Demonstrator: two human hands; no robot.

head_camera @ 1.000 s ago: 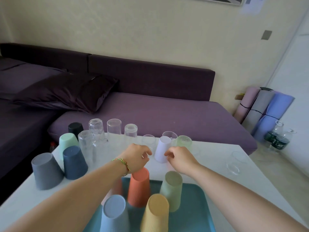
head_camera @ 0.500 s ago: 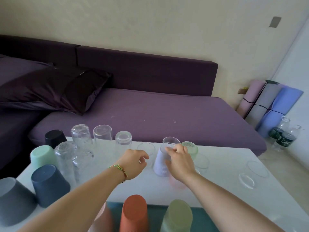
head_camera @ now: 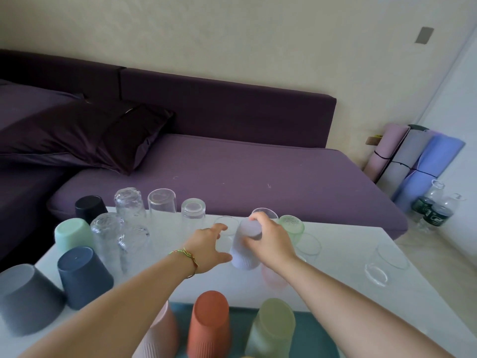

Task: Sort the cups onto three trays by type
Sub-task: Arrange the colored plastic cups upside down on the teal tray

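- Far to the left of the left hand, a grey cup (head_camera: 25, 298), a navy cup (head_camera: 82, 277), a mint cup (head_camera: 73, 235) and a black cup (head_camera: 90, 206) stood upside down on the white table (head_camera: 335, 293).
- Between those and the left hand stood inverted clear glasses (head_camera: 162, 202).
- The left hand (head_camera: 206, 246) lay with fingers loosely stretched, holding nothing, its thumb just beside the lavender cup (head_camera: 245, 254).
- The right hand (head_camera: 271, 244) curled round the upturned lavender cup's upper part.
- Nearer than both hands, a teal tray (head_camera: 309, 337) carried a terracotta cup (head_camera: 209, 324) and an olive cup (head_camera: 273, 329).
- Right of the right hand, a tipped glass (head_camera: 382, 264) lay on the table.
- Beyond the hands ran a purple sofa (head_camera: 232, 171); far right, rolled mats (head_camera: 413, 156) leaned on the cream wall (head_camera: 232, 34).
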